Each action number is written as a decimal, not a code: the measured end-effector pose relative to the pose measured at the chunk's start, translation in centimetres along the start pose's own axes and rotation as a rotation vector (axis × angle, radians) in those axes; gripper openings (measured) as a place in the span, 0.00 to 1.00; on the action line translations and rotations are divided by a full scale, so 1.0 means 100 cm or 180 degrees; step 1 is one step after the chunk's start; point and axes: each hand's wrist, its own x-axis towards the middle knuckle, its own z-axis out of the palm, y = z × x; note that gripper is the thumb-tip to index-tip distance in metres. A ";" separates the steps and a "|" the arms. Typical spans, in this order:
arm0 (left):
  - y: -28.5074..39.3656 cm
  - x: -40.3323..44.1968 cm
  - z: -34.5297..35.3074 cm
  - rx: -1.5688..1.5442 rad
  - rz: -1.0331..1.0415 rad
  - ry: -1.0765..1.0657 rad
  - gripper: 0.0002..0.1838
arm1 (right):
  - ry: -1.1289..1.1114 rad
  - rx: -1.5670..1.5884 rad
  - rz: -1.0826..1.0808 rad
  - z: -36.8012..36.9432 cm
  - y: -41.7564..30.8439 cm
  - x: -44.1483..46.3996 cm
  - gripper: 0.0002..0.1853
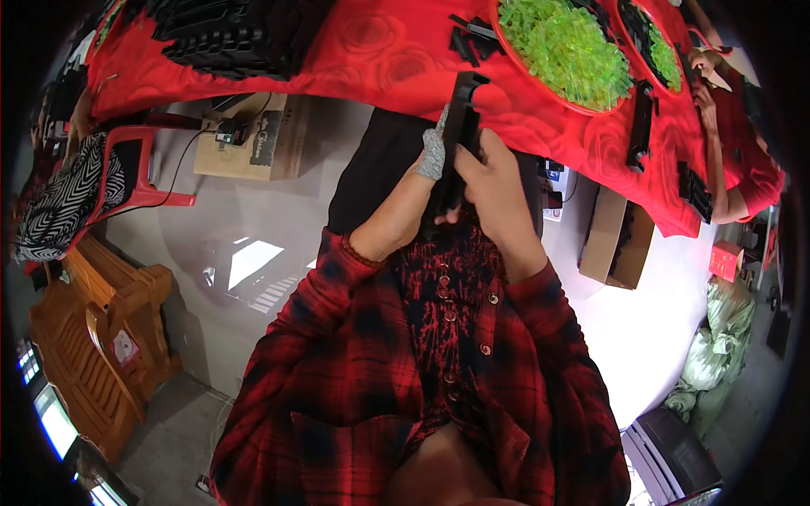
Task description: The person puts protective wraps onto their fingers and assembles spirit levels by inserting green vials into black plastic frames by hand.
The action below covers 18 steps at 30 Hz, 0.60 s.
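Observation:
A long black plastic piece (460,118) stands tilted before my chest, at the near edge of the table. My left hand (411,196), with a grey covering over part of it, is closed round the piece from the left. From the right, my right hand (499,185) bends its fingers against the same piece. Its fingertips are partly hidden, so I cannot make out whether they hold something small. Beyond the hands, a red-rimmed basin (516,69) holds many translucent yellow-green pieces (565,55). Several loose black strips (472,40) lie left of the basin.
Stacked black plastic parts (240,38) stand on the red tablecloth (371,51). At right are a second basin (631,38), more black pieces (641,126) and another person's arm (711,143). Cardboard boxes (253,139), a red chair (148,181) and a wooden chair (93,354) stand around.

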 end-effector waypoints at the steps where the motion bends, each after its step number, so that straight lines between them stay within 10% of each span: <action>1: 0.004 -0.001 0.002 -0.0189 -0.0107 0.0065 0.34 | -0.0204 0.0220 -0.0062 -0.006 0.000 0.002 0.09; 18: 0.019 -0.016 0.017 -0.0193 0.0756 0.0107 0.22 | -0.1341 0.1714 -0.0276 -0.045 0.014 0.016 0.22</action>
